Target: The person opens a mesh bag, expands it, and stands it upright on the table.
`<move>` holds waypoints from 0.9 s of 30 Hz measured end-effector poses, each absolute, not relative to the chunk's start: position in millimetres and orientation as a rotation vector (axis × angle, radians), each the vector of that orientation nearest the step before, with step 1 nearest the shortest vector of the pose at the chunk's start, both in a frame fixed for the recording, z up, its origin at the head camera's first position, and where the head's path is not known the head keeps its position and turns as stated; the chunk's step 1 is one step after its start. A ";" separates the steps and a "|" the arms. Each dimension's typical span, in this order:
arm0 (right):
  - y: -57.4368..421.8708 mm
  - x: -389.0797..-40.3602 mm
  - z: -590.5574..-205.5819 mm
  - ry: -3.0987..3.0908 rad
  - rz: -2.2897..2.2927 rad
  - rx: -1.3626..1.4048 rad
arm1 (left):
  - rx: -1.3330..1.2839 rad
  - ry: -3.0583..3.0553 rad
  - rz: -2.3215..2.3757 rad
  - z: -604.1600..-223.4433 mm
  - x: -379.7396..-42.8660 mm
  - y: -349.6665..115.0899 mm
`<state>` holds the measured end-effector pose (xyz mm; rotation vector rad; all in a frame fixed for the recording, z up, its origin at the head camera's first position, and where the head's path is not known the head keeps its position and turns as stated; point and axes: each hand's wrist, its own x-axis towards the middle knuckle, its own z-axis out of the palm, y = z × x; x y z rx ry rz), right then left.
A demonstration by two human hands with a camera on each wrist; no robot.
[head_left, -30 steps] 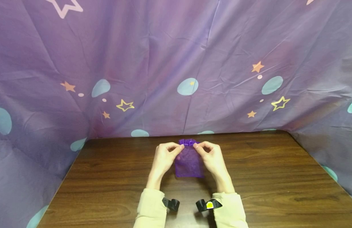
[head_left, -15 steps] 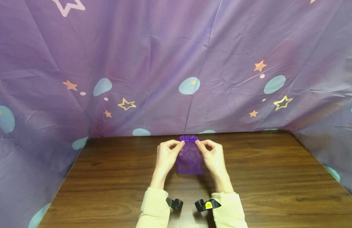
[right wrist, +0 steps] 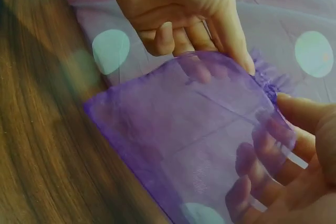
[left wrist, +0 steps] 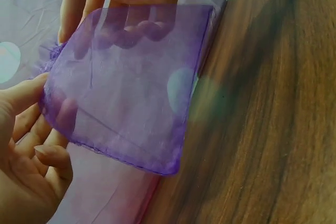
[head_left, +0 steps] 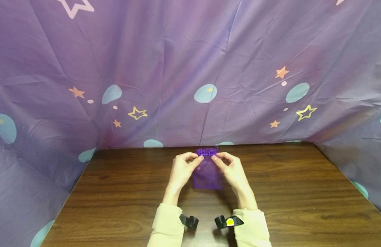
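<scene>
With left hand (head_left: pixel 182 169) and right hand (head_left: pixel 234 170), pinching a sheer purple bag (head_left: pixel 208 175) by opposite sides of its gathered neck (head_left: pixel 207 152). Grasping it firmly enough to lift it, thumbs on the near face, tips close together but apart. Held above the table (head_left: pixel 116 199), toward the far edge, between the two hands, with the lower part stretched out flat below the neck. In both wrist views, showing curled fingers through the mesh. Behind the table, hung with a purple cloth (head_left: pixel 166 68) printed with stars and ovals. Dressed in pale sleeves (head_left: pixel 167 224), with a black mount (head_left: pixel 190 222) at each wrist.
</scene>
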<state>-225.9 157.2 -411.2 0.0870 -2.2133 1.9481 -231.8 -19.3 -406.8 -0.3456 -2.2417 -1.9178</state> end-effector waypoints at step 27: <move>155.8 -225.8 -416.1 -2.155 1.943 0.151 | -0.562 -2.363 -1.805 -413.3 -238.7 -31.4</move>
